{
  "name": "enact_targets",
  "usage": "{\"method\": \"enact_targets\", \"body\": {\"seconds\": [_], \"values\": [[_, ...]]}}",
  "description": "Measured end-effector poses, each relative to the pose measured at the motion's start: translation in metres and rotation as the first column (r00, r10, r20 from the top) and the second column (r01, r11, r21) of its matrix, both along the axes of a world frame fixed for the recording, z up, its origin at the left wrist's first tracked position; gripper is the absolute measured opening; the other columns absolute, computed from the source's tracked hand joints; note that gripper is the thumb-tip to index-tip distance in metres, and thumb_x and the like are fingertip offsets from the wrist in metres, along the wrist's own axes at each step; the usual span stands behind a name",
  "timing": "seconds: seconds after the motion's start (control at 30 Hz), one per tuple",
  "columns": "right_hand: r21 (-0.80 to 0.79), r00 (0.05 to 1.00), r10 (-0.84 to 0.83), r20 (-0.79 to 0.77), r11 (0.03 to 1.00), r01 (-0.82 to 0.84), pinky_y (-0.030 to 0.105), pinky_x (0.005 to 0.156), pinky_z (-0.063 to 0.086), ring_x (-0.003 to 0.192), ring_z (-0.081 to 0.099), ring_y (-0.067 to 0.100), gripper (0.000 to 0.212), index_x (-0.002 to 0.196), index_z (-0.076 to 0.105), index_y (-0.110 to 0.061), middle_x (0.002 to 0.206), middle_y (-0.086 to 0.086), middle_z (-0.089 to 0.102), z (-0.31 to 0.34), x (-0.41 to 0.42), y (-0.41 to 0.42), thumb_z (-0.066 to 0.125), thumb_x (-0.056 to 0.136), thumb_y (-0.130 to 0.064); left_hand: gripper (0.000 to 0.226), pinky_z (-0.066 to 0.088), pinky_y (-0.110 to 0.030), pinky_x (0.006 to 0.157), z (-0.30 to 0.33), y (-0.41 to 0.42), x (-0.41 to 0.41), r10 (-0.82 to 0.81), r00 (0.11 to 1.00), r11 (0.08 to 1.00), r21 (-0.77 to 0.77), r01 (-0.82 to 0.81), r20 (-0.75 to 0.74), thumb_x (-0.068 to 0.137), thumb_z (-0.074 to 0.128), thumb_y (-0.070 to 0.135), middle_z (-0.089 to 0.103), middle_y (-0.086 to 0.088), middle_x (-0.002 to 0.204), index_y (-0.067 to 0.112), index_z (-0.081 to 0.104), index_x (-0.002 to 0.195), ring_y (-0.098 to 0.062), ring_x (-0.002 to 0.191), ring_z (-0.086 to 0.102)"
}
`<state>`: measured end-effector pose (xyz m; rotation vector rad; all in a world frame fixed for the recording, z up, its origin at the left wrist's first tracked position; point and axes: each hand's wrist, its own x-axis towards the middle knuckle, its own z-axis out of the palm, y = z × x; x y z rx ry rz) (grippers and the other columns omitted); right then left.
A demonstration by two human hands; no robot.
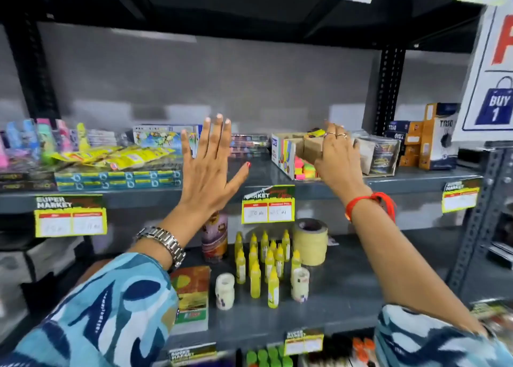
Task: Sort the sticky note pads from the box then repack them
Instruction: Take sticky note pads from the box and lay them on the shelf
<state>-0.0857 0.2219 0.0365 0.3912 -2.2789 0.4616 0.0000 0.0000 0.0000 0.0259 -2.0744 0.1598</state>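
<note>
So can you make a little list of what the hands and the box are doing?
left hand: open, fingers spread, touching nothing
right hand: on the box, fingers over its top
box: on the upper shelf, open
pads: bright pink, yellow and green, inside the box
below: yellow bottles, tape roll

right hand (337, 155) hides box (286, 155) middle; price tag (268, 212) writing blurred; sign (494, 69) cut off
</note>
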Motion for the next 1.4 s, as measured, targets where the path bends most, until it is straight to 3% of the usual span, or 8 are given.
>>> {"method": "enact_targets", "body": {"seconds": [0.13,0.27,0.57,0.73,0.87,0.97,1.07,1.4], "values": [[0.159,0.997,-0.057,0.049,0.986,0.048,0.053,0.097,0.04,0.106,0.054,0.042,0.025,0.106,0.057,0.005,0.115,0.025,0.058,-0.002,-0.003,0.006,0.05,0.083,-0.001,0.079,-0.003,-0.056,0.115,-0.009,-0.013,0.007,0.082,0.997,0.995,-0.049,-0.082,0.0,0.091,0.021,0.059,0.007,-0.011,0.159,0.008,0.004,0.15,-0.025,0.146,0.004],[0.214,0.998,-0.065,0.025,0.975,0.058,0.048,0.082,0.048,0.095,0.061,0.044,0.02,0.097,0.06,0.007,0.1,0.028,0.065,-0.006,-0.001,0.006,0.048,0.081,0.009,0.079,-0.004,-0.056,0.114,-0.019,-0.024,0.012,0.11,0.994,0.993,-0.042,-0.109,0.015,0.092,0.022,0.058,0.008,-0.012,0.159,0.008,0.002,0.15,-0.026,0.146,0.005],[-0.056,0.994,-0.04,-0.1,0.998,0.035,0.048,0.07,0.05,0.083,0.059,0.049,0.019,0.088,0.062,0.01,0.091,0.035,0.063,-0.003,-0.008,0.022,0.046,0.078,0.012,0.08,-0.003,-0.056,0.114,-0.034,-0.05,0.027,0.186,0.982,0.982,0.006,-0.187,0.036,0.091,0.021,0.058,0.01,-0.01,0.159,0.006,0.012,0.151,-0.026,0.146,0.006],[-0.256,0.919,-0.057,-0.391,0.966,-0.048,0.045,0.072,0.049,0.083,0.06,0.042,0.024,0.098,0.068,0.001,0.089,0.027,0.068,0.015,0.005,0.006,0.047,0.085,-0.001,0.074,0.001,-0.056,0.115,-0.047,-0.065,0.031,0.176,0.984,0.984,0.045,-0.175,-0.014,0.092,0.027,0.054,0.025,-0.012,0.155,0.005,0.022,0.149,-0.03,0.143,0.02],[-0.078,0.738,0.139,-0.66,0.965,-0.251,0.037,0.061,0.052,0.07,0.064,0.035,0.02,0.089,0.071,-0.003,0.073,0.018,0.071,0.024,0.029,-0.054,0.059,0.076,0.005,0.072,0.002,-0.053,0.116,-0.055,-0.071,0.026,0.193,0.979,0.98,0.048,-0.191,-0.06,0.094,0.025,0.054,0.032,-0.013,0.152,0.004,0.029,0.146,-0.03,0.14,0.027],[0.09,0.863,0.332,-0.382,0.942,-0.323,0.038,0.065,0.051,0.083,0.064,0.036,0.015,0.091,0.068,-0.004,0.086,0.019,0.071,0.017,0.033,-0.104,0.056,0.082,0.0,0.07,0.008,-0.053,0.116,-0.059,-0.075,0.023,0.204,0.974,0.979,0.035,-0.202,-0.098,0.096,0.024,0.053,0.033,-0.012,0.151,0.005,0.032,0.146,-0.029,0.14,0.027],[0.225,0.946,0.295,-0.137,0.939,-0.26,0.039,0.07,0.049,0.09,0.062,0.038,0.014,0.091,0.064,-0.004,0.095,0.02,0.068,0.006,0.028,-0.139,0.051,0.087,-0.008,0.066,0.014,-0.053,0.115,-0.066,-0.077,0.02,0.2,0.968,0.98,0.024,-0.199,-0.154,0.096,0.029,0.05,0.035,-0.012,0.15,0.005,0.033,0.145,-0.028,0.14,0.027],[0.126,0.883,0.396,0.251,0.891,-0.436,0.041,0.085,0.05,0.104,0.057,0.041,0.024,0.105,0.062,0.0,0.111,0.024,0.063,-0.009,0.011,-0.166,0.059,0.083,-0.006,0.065,0.012,-0.049,0.115,-0.07,-0.079,0.015,0.194,0.952,0.98,0.01,-0.197,-0.236,0.094,0.034,0.048,0.038,-0.011,0.148,0.005,0.038,0.143,-0.028,0.139,0.028]]}}
